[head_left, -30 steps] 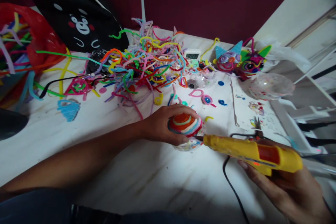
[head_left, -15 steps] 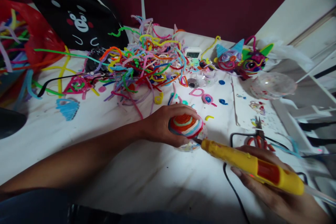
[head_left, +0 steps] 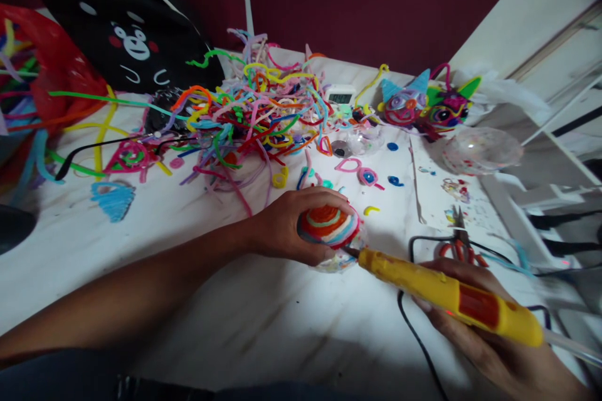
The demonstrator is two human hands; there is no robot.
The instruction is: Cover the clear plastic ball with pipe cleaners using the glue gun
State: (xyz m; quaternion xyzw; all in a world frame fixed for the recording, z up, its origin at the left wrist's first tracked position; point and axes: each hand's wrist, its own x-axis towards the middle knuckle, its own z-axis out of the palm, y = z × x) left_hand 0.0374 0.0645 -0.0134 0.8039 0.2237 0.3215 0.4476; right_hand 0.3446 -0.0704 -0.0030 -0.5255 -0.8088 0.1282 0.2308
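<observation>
My left hand (head_left: 301, 225) is closed around a clear plastic ball (head_left: 338, 261) partly covered in coiled pipe cleaners (head_left: 329, 225) of orange, pale green, white, blue and red. Its thumb lies along the near side and the fingers reach over the top. In my right hand (head_left: 489, 338) is a yellow hot glue gun (head_left: 433, 288) with a red trigger piece and a clear glue stick at its rear end. The dark nozzle touches or nearly touches the ball's lower right side, close to the left thumb. A short yellow pipe cleaner piece (head_left: 371, 210) lies just beyond the ball.
A tangled heap of pipe cleaners (head_left: 263, 106) spreads behind, by a small digital clock (head_left: 340, 96). Two decorated cat heads (head_left: 404, 103) stand back right, near a clear plastic bowl (head_left: 484, 150). Red-handled pliers (head_left: 459, 238) and a black cord (head_left: 418, 338) lie right. Black glasses (head_left: 70, 160) rest left.
The camera view has shifted slightly, so the scene sits a little further left. Both hands keep their grips, and the nozzle stays at the ball's lower right side.
</observation>
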